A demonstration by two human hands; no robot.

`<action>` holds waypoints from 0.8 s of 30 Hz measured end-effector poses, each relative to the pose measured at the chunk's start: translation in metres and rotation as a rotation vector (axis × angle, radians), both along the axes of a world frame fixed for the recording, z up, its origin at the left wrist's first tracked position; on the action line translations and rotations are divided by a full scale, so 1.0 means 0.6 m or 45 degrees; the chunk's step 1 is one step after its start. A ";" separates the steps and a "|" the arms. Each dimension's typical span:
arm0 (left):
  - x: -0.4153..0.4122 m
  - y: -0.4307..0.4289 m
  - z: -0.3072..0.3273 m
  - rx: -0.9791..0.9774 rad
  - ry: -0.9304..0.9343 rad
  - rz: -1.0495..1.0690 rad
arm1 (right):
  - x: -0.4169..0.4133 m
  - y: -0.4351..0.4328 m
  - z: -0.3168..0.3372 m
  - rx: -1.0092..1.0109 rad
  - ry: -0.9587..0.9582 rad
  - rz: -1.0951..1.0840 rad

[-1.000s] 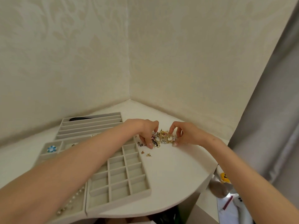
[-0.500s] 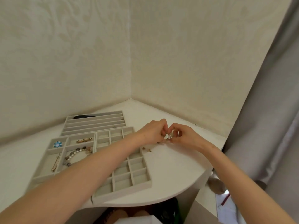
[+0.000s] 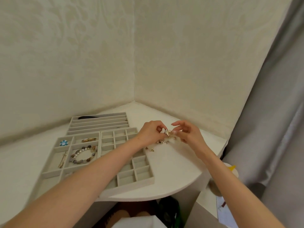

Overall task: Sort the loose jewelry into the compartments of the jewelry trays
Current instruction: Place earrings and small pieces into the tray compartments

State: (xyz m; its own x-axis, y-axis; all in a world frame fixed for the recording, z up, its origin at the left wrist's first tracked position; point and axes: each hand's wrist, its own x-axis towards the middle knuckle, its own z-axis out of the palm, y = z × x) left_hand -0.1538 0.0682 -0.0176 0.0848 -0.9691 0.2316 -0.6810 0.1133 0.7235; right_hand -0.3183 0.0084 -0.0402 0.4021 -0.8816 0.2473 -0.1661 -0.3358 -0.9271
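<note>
Both hands meet just right of the grey velvet grid tray [image 3: 136, 176], over the white corner tabletop [image 3: 172, 175]. Bare surface runs from the tray's right rim to the tabletop's rounded front edge, and a grey curtain [image 3: 271, 112] hangs further right. The left forearm crosses above the tray. The left hand [image 3: 152, 133] and right hand [image 3: 187, 134] pinch one small gold stone-set jewel [image 3: 167, 132] in curled fingertips, the right index finger lifted. The heap of loose gold jewelry [image 3: 164, 142] lies beneath, beside the tray's right rim.
</note>
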 end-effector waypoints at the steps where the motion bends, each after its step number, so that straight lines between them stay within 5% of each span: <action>1: 0.005 0.004 0.001 0.001 0.015 0.013 | 0.002 -0.007 -0.008 -0.075 0.063 -0.151; 7: 0.035 0.051 0.005 -0.059 0.034 0.088 | 0.007 -0.028 -0.043 -0.220 0.611 -0.365; 24: 0.141 0.299 -0.024 -0.141 -0.107 0.549 | -0.001 0.019 -0.044 -0.256 0.502 -0.392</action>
State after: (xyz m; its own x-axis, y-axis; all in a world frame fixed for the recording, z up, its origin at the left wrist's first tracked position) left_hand -0.0690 0.2479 -0.0323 0.4517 -0.8185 0.3551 -0.7390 -0.1203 0.6629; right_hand -0.3190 0.0196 -0.0667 0.2292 -0.9240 0.3060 -0.6074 -0.3814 -0.6968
